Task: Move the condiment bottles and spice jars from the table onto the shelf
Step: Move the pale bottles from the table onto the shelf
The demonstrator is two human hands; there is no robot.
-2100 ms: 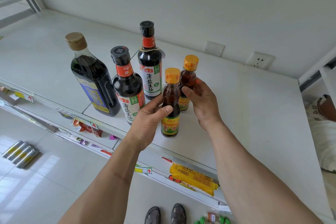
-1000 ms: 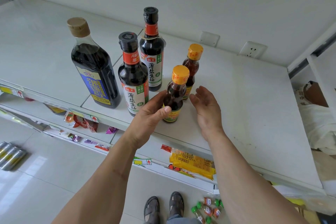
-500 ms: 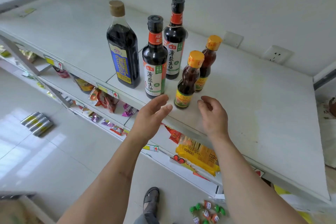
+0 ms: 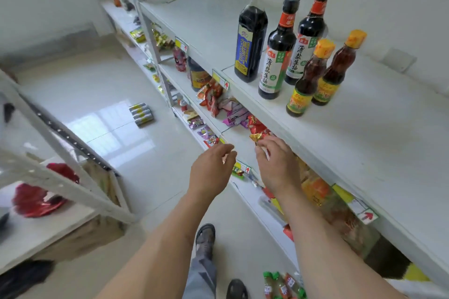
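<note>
Standing upright on the white top shelf (image 4: 364,143) are five bottles: a tall cork-capped bottle with a blue label (image 4: 250,31), two dark soy sauce bottles (image 4: 277,56) (image 4: 306,34) beside it, and two small orange-capped bottles (image 4: 306,80) (image 4: 336,70) nearest the shelf's front edge. Both hands hang in the air below that edge, well apart from the bottles and holding nothing: the left hand (image 4: 211,172) with fingers loosely curled, the right hand (image 4: 277,165) relaxed in front of the snack packets (image 4: 233,109) on the lower shelf.
</note>
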